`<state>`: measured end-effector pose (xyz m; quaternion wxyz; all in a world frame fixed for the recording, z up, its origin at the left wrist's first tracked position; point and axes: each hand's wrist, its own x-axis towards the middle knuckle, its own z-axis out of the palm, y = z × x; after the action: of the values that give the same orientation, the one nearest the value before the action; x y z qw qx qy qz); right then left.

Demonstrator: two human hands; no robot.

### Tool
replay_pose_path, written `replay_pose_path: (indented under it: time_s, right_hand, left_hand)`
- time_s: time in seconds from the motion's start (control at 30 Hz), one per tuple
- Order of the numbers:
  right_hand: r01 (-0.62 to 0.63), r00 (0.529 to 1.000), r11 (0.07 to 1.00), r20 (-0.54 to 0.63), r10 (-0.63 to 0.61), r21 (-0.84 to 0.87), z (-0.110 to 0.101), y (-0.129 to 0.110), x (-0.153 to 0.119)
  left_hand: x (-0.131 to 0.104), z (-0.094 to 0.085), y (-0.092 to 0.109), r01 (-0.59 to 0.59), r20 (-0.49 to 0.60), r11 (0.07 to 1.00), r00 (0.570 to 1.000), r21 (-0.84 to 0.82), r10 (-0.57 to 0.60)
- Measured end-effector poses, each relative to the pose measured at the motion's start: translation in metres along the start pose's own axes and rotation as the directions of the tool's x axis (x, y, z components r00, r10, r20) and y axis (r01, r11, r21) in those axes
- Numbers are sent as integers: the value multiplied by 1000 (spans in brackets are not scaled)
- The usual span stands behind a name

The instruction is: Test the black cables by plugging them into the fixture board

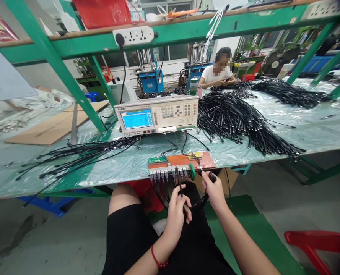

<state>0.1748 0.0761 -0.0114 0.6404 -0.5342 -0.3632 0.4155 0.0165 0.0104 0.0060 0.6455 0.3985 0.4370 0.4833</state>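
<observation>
My right hand (214,191) is closed on a black cable (198,204), its fingertips close to the right end of the test board (177,162) at the table edge. Whether the plug in these fingers touches the board I cannot tell. Just below the board's row of metal sockets (168,172), my left hand (176,208) has its fingers curled round a black cable that runs up to the sockets. Several more black cables (158,191) hang from that row. Thin leads link the board to a tester (158,116) with a lit blue screen.
A large heap of black cables (230,118) lies right of the tester, a smaller bunch (86,152) to its left. Green shelf posts (63,76) rise from the table. Across the table sits a co-worker (218,72). A red stool (319,242) stands at lower right.
</observation>
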Motion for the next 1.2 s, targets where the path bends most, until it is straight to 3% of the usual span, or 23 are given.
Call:
replay_pose_path:
  time_s: [0.2, 0.33, 0.57, 0.67, 0.93, 1.2]
  right_hand:
    - [34, 999, 999, 32, -34, -9, 2, 2, 1]
    - [42, 999, 999, 32, -43, 17, 3, 1, 6]
    - [-155, 988, 978, 35, 151, 141, 0, -4, 8]
    - [-197, 980, 966, 24, 195, 169, -3, -5, 5]
    - [-200, 975, 977, 115, 190, 78, 3, -7, 9]
    - [-153, 987, 988, 47, 152, 2, 12, -8, 10]
  left_hand:
    - [1, 2, 0, 11, -39, 999, 999, -43, -12]
    - [0, 1, -5, 77, -29, 995, 996, -68, -79]
    - [-1, 5, -7, 24, -30, 999, 999, 23, -23]
    - [0, 6, -7, 52, -4, 998, 999, 37, -52]
    - [-1, 6, 2, -15, 49, 996, 999, 89, 10]
    - [2, 3, 0, 6, 72, 992, 997, 127, -15]
